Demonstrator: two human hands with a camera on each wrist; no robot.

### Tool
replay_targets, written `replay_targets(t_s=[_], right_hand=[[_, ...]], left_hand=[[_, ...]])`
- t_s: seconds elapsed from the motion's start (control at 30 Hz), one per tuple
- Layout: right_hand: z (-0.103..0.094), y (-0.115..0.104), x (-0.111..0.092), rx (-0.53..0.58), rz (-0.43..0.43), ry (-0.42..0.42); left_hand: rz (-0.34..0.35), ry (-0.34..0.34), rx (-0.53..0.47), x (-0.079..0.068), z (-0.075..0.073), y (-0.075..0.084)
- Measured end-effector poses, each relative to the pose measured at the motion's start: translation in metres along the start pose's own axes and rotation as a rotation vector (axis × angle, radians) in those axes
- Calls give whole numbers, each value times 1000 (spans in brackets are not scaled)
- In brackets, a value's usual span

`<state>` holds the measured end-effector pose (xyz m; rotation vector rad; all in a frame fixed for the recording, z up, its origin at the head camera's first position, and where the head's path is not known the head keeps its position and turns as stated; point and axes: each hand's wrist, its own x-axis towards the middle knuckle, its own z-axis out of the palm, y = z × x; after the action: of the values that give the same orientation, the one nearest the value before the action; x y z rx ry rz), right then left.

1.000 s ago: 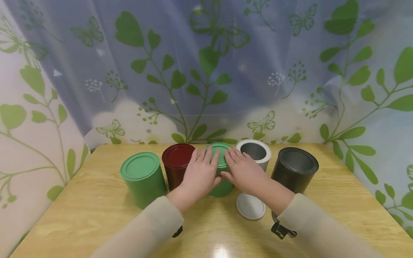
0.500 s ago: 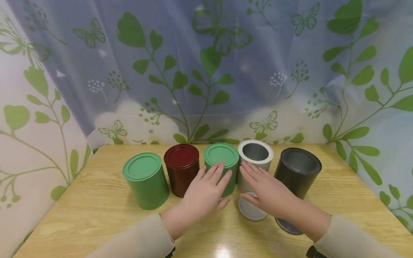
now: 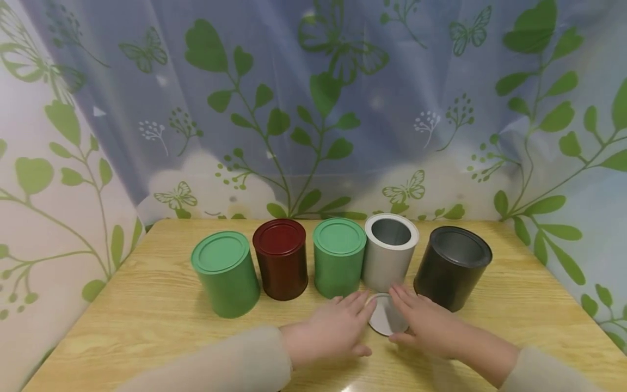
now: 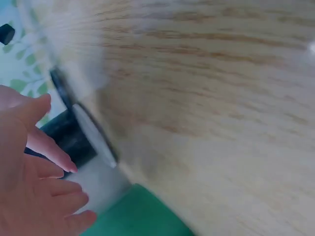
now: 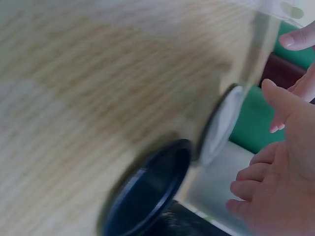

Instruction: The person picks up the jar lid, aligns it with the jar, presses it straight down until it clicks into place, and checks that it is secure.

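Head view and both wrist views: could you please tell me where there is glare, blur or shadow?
Head view: small glare on the table at the bottom edge, left hand slightly smeared; left wrist view: bright spot at the right edge, table grain soft; right wrist view: white lid blurred, soft shadow beside the dark lid.

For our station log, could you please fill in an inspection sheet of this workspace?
Surface: light wood-grain table.
Job's things: left to right in the head view, lidded green cylindrical can, lidded dark-red cylindrical can, second lidded green can, open white cylindrical can, black cylindrical can; white round lid before the white can; black round lid beside it, in the right wrist view; materials uncertain.
Clutter: nothing seen.
Hands: bare left hand and right hand, fingers extended, at either side of the white round lid; contact unclear.
Cables: nothing seen.
Surroundings: blue-and-white curtain printed with green leaves and butterflies.
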<state>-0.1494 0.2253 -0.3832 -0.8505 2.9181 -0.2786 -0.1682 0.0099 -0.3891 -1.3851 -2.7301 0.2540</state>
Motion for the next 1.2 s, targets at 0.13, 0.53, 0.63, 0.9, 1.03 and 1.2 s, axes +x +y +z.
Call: replay_targets(t_s=[0.13, 0.53, 0.63, 0.9, 1.03, 1.2], right_hand=[[8, 7, -1, 39, 30, -57], [26, 15, 2, 52, 44, -85], [25, 14, 3, 37, 34, -85], [26, 15, 7, 47, 29, -54], [27, 15, 8, 42, 22, -43], [26, 14, 7, 53, -6, -18]], left_hand=[[-48, -118, -85, 15, 7, 5], [-132, -255, -154, 42, 15, 8], [-142, -269, -167, 43, 18, 6], [-116, -279, -166, 46, 15, 9], [-81, -288, -77, 48, 17, 12], [0, -239, 25, 46, 21, 14]])
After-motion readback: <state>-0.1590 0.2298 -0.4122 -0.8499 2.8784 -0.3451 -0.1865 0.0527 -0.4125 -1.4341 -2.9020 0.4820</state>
